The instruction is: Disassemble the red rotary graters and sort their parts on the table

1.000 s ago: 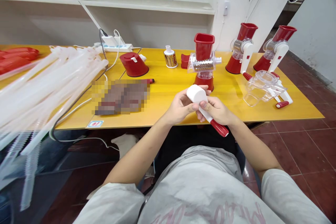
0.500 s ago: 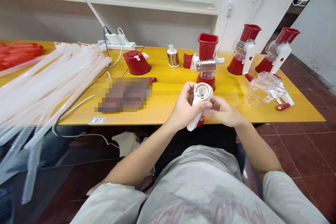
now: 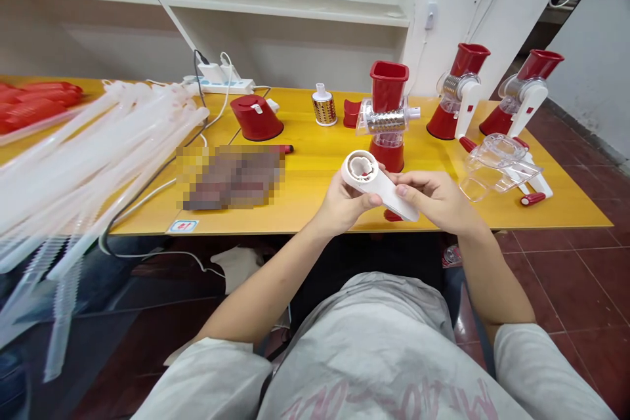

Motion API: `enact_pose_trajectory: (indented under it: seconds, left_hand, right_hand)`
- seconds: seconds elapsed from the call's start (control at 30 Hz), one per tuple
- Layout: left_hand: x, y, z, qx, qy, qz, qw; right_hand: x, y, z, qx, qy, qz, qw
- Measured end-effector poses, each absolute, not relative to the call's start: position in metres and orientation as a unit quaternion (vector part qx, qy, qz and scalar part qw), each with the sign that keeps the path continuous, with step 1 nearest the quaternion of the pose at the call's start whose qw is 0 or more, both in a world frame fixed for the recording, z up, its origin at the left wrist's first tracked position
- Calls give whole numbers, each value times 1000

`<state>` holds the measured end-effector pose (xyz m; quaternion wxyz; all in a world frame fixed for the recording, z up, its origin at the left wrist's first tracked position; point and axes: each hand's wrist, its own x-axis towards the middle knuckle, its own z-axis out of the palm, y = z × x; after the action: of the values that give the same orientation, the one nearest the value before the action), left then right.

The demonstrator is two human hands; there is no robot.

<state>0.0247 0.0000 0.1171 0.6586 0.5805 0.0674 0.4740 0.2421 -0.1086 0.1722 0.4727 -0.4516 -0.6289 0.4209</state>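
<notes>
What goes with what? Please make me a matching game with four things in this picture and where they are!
Things
1. white crank
2. metal drum
3. clear plastic part
4. power strip

Places
A. near the right end of the table
B. at the back, with plugs in it
C. in the left hand and right hand
D. standing just left of the small red piece

Pairs: 1-C, 2-D, 3-A, 4-B

A yellow table (image 3: pixel 315 164) bears a red grater (image 3: pixel 388 102) near its middle, two more graters (image 3: pixel 453 88) at the right behind a clear plastic part (image 3: pixel 498 148), and, leftward, a metal drum (image 3: pixel 324 109), a red base (image 3: pixel 256 119), a power strip (image 3: pixel 229 86) and long plastic sleeves (image 3: pixel 113 144).
</notes>
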Motion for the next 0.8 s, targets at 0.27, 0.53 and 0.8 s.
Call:
enact_pose_trajectory:
  seconds: [0.27, 0.53, 0.8]
  left_hand:
    - [30, 2, 92, 589, 98, 451, 663]
    - [49, -3, 63, 555, 121, 548, 614]
    - [52, -7, 66, 543, 120, 557, 617]
  right_hand:
    - [241, -116, 175, -445, -617, 340, 554]
    - [229, -89, 149, -443, -627, 407, 494]
    - [230, -87, 146, -439, -639, 364, 516]
